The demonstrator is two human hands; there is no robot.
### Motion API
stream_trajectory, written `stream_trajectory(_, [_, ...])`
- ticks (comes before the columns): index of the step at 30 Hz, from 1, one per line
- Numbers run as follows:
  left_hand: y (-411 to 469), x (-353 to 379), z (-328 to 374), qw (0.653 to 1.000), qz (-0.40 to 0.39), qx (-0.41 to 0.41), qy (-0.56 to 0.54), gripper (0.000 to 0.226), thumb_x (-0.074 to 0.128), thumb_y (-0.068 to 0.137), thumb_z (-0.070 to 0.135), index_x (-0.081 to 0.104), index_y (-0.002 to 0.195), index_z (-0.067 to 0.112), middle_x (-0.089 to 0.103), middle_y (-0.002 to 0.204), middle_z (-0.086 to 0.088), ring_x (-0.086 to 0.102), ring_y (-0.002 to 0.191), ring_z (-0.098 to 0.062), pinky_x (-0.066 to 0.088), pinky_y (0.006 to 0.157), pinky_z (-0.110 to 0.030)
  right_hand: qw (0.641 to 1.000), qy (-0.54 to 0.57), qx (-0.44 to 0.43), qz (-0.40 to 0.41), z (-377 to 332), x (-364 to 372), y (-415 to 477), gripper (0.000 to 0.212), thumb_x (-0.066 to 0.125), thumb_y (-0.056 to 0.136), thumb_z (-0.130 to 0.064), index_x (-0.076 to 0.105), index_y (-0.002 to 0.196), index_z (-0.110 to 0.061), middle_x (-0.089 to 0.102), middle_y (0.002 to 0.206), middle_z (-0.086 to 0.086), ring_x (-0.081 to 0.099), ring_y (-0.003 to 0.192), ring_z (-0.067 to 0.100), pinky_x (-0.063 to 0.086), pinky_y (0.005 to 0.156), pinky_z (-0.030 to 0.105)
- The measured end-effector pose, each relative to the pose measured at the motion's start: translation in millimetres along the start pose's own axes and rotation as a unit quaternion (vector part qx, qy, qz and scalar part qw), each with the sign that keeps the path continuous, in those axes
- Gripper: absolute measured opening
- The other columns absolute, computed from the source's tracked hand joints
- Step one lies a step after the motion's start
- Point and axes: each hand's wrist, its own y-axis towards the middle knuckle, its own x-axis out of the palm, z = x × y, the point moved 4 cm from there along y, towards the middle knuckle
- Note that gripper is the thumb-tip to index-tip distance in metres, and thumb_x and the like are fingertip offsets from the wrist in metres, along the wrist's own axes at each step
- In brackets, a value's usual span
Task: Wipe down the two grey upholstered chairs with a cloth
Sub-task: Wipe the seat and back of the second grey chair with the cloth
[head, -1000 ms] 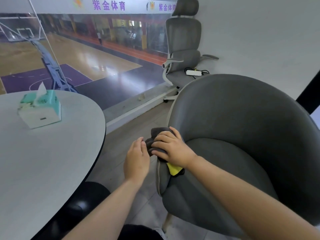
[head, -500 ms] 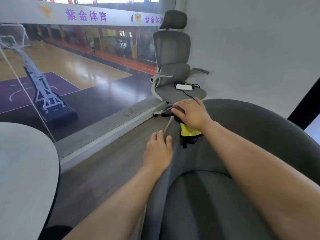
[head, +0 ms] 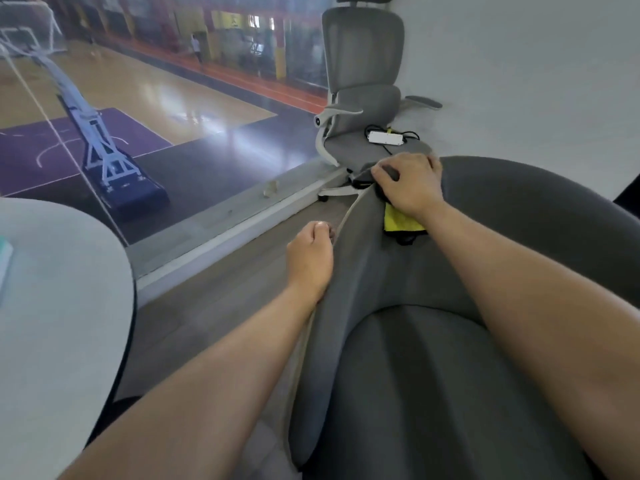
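We saw a window (head: 180, 109) far left, a white wall (head: 519, 64) right, grey floor (head: 207, 292), and a pale desk (head: 55, 306) near left.

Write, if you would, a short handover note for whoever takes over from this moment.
Right hand: holds the cloth pressed on the top rim of the grey tub chair.
Left hand: fingers curled at that chair's side edge; grip unclear.
Done: wiping under way at the rim; how much is wiped cannot be told.
Left: finish this chair, then the second chair, not picked out here.
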Motion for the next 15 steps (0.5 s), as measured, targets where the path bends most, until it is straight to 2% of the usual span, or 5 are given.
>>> stream_trajectory(3, [-17, -32, -11, 0.998, 0.032, -0.039, -0.034, 0.025, 0.041, 0.098, 0.029, 0.063, 0.086, 0.031, 0.072, 0.09, 0.003, 0.071, 0.083, -0.02, 0.058, 0.087, -0.049, 0.995, 0.026, -0.078, -0.053, -60, 21, -42, 0.035, 0.044, 0.093, -0.055, 0.07, 0.094, -0.032, 0.066, 0.106, -0.011, 0.051, 0.115, 0.019, 0.009, 0.117, 0.051])
stream_trajectory(7, [-48, -82, -15, 0.994, 0.092, -0.004, 0.052, 0.037, 0.034, 0.087, 0.034, 0.068, 0.101, 0.027, 0.072, 0.097, 0.006, 0.067, 0.098, -0.021, 0.053, 0.095, -0.045, 0.985, 0.097, -0.129, -0.064, -108, 23, -118, 0.027, 0.052, 0.092, -0.048, 0.071, 0.086, -0.03, 0.063, 0.094, -0.013, 0.051, 0.112, 0.015, 0.0, 0.119, 0.051])
stream_trajectory(15, [-117, -111, -25, 0.985, 0.083, 0.04, 0.148, 0.032, 0.038, 0.103, 0.024, 0.065, 0.119, 0.019, 0.069, 0.116, 0.002, 0.062, 0.108, -0.016, 0.052, 0.095, -0.038, 0.972, 0.15, -0.177, -0.046, -151, 13, -251, 0.017, 0.061, 0.089, -0.043, 0.072, 0.089, -0.03, 0.062, 0.096, -0.017, 0.05, 0.119, 0.01, -0.003, 0.117, 0.058])
